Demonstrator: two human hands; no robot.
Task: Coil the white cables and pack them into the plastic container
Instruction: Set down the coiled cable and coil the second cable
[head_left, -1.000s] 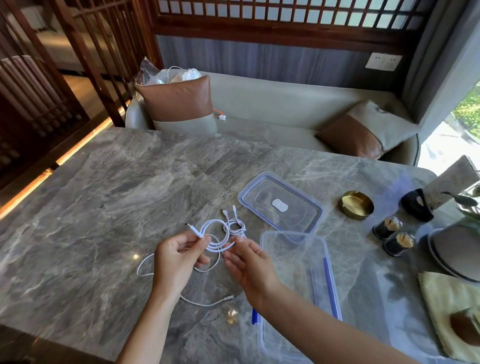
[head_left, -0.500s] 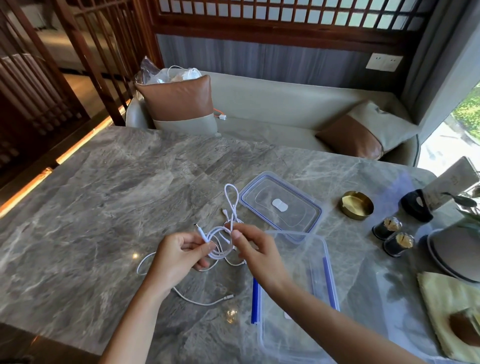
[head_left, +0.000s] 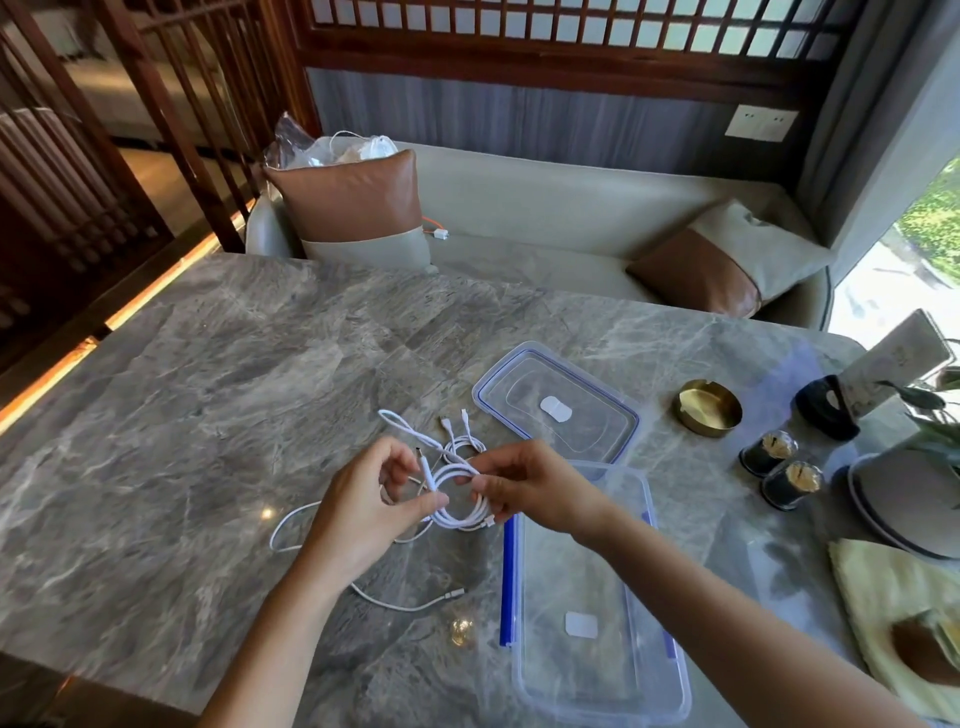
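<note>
1. The marble desk (head_left: 208, 415) carries everything. The clear plastic container (head_left: 613, 571) stands open on it, and all places below are given from it.
2. No cable shows inside the container, so by my reading nothing is packed yet. Its lid (head_left: 587, 431) lies flat just beyond its far end.
3. The left hand (head_left: 363, 509), left of the container, has its grip closed in a pinch on one side of the white coil (head_left: 457, 499). The right hand (head_left: 530, 488), over the container's far left corner, pinches the opposite side.
4. The coil hangs between both grips with several turns made and a tail trailing away, so it looks nearly wound.
5. A loose cable (head_left: 395, 603) lies uncoiled left of the container and seems left to do.
6. A small loop (head_left: 467, 444) with two plugs lies between coil and lid; whether it is a separate cable I cannot tell.
</note>
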